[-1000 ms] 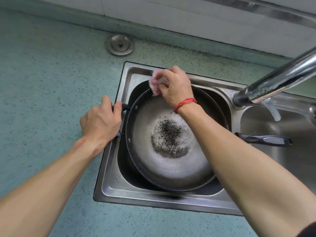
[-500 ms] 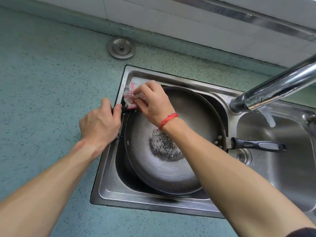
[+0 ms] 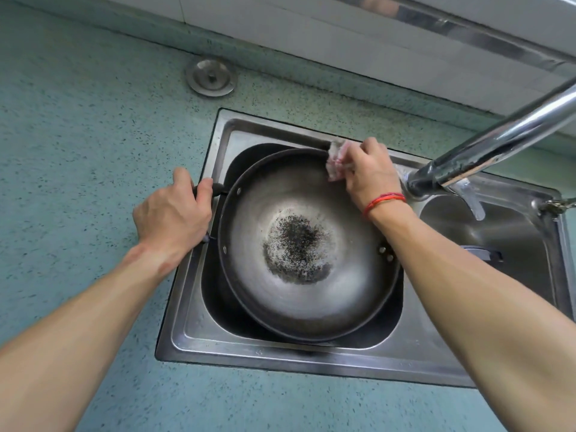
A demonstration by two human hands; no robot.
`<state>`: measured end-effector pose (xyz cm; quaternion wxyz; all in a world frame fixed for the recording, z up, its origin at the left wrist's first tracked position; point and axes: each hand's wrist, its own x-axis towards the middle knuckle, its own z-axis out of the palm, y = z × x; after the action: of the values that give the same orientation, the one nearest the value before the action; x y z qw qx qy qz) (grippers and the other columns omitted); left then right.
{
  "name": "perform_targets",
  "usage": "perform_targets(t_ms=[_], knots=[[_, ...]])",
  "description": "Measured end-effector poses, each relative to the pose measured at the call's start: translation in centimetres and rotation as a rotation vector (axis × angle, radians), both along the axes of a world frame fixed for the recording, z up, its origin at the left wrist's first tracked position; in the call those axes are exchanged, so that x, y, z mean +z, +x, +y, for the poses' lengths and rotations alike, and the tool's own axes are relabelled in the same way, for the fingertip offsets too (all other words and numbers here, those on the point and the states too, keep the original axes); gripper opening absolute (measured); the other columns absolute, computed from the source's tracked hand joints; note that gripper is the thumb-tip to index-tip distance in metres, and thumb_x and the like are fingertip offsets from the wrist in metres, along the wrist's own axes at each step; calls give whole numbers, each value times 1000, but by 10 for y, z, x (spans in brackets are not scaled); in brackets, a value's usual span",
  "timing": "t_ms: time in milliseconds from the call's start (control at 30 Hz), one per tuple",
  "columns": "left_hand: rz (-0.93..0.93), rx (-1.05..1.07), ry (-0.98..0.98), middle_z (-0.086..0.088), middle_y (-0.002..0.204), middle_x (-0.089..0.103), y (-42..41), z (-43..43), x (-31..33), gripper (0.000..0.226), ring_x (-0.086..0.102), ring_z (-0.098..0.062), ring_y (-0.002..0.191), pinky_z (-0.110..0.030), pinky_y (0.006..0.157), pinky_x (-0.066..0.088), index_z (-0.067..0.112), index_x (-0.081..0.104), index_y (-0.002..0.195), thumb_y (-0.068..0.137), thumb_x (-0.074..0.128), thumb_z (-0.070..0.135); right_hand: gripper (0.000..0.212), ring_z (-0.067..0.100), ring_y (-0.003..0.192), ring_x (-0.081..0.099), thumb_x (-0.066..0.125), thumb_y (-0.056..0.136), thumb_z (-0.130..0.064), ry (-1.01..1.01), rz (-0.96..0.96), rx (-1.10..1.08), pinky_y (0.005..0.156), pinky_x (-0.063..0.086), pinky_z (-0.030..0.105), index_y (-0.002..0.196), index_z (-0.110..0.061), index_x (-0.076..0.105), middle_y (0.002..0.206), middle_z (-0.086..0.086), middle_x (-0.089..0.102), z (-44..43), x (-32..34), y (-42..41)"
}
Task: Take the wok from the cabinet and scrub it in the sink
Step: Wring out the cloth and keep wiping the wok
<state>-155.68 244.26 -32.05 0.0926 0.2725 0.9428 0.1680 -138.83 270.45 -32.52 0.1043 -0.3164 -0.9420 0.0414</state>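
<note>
Wok [image 3: 308, 244] in sink [image 3: 199, 307]; left hand [image 3: 171, 216] grips handle.

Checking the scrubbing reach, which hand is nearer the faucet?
Right. The right hand, holding the cloth at the wok's far rim, is beside the faucet; the left hand grips the opposite handle.

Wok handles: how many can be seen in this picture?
2. The small loop handle is at the wok's left rim, gripped by the left hand. The long handle pokes out behind the right forearm, mostly hidden.
</note>
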Motion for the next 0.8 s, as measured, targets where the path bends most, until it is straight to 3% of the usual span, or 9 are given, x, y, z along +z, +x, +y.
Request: perform_targets(t_ms=[200,300,533,667,800], knots=[[-12,0,16,-13,70,59,-2,0,-1,43,47,-32,69,-41,70,32,10,42,97,103,27,50,27,42,97,51,57,78,-1,-25,-322,-115,76,48,46,105,2,57,107,24,53,-12,21,63],[-9,-5,17,-17,74,65,-4,-1,-5,46,51,-35,72,-44,71,35,10,42,99,102,25,52,41,39,103,51,62,80,-6,-60,-536,-135,81,47,41,119,1,53,115,19,53,-27,35,81],[-8,-15,16,-21,81,63,-1,0,-1,47,57,-39,76,-46,73,37,7,43,101,103,25,51,29,27,95,63,75,72,-27,-207,-860,40,80,50,30,96,-13,67,101,8,62,-74,53,105],[-9,-16,15,-20,79,61,0,0,1,48,55,-38,75,-46,73,37,7,42,101,103,24,51,22,14,87,63,76,73,-24,-461,-896,155,70,49,22,94,-26,68,91,-3,68,-101,53,110],[-11,-3,11,-14,73,53,1,0,5,44,48,-33,71,-44,72,33,8,41,101,104,25,49,17,11,83,64,74,78,-29,-758,-767,230,74,52,25,93,-27,68,90,-5,70,-131,47,99]])
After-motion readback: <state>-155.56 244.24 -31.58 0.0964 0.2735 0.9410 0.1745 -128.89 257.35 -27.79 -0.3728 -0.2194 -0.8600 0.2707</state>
